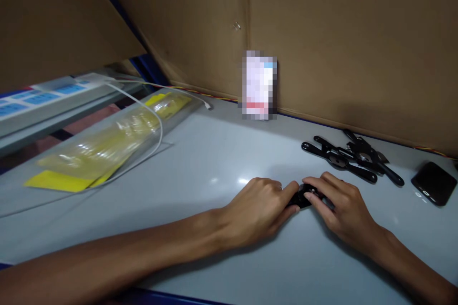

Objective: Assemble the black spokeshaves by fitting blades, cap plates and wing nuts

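Note:
A black spokeshave (pixel 302 195) is held low over the table, its middle showing between my two hands and much of its length hidden by fingers. My left hand (pixel 259 207) is closed around its left side. From the right, my right hand (pixel 339 207) pinches the middle part, thumb and fingertips on the metal. Beyond my right hand lies a loose pile of several black spokeshaves (pixel 338 159), some crossing over each other, with their long handles pointing different ways.
A black rounded device (pixel 434 183) rests at the right. Yellow sheets in clear plastic (pixel 103 147) lie at the left under a white cable (pixel 161 128), beside a power strip (pixel 53 100). A blurred-out upright screen (pixel 258 86) leans against the cardboard wall (pixel 339 43).

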Available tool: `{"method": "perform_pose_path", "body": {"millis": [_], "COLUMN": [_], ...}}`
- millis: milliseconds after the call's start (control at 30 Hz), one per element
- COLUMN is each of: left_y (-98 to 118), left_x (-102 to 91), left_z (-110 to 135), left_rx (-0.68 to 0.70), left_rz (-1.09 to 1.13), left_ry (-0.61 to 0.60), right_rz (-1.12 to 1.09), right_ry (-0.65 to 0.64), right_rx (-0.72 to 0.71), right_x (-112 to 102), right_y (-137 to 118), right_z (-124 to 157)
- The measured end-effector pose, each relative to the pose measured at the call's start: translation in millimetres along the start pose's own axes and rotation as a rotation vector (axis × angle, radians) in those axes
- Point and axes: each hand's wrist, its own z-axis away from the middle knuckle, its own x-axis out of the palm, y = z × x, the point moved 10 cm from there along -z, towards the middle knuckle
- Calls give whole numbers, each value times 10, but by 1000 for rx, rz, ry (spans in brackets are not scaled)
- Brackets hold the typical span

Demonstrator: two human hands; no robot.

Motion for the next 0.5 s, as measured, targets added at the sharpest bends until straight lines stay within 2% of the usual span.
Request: {"method": "perform_pose_path", "body": {"millis": [133, 300, 367, 433, 500], "left_y": [-1, -6, -4, 4, 12], "left_x": [17, 46, 59, 63, 65], "left_z": [1, -8, -15, -19, -14], "left_rx": [9, -14, -24, -24, -20], "left_rz": [5, -23, -43, -52, -45], "left_ry": [-6, -62, -96, -119, -131], "right_rz": [12, -162, -204, -196, -163], "right_ry": [-19, 24, 100, 179, 198], "right_rx": [24, -24, 50, 189, 295], "right_x": [2, -65, -147, -235, -276], "right_y": [35, -4, 124, 365, 593], "right_z": [-32, -74, -97, -102, -98]}}
